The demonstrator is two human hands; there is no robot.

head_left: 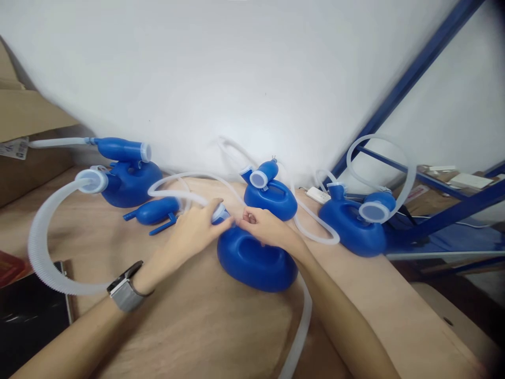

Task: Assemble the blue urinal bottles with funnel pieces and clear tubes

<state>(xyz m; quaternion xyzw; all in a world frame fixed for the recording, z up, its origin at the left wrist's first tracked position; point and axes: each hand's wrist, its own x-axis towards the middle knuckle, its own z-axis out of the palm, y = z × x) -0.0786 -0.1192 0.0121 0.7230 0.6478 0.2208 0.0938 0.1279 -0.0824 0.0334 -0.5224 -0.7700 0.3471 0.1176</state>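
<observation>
A blue plastic urinal bottle point(256, 268) with a moulded handle hollow lies in front of me on the table. My left hand point(201, 223) has its thumb and fingers closed around the pale screw cap point(220, 214) at the bottle's neck. A clear hose point(197, 197) runs from that cap. Just right of the neck, my right hand point(262, 223) is closed in a pinch above the bottle's body. Whatever lies between its fingertips is too small to make out. Left of my left hand lies a loose blue funnel piece point(157, 211) with a spout and clip.
Similar blue bottles with hoses stand at the left point(134, 184), at the back point(272, 200) and at the right point(353, 229). A cardboard box point(35, 118) is at far left, a dark tablet-like device point(35, 316) below it. A blue metal shelf frame point(406, 89) rises at right.
</observation>
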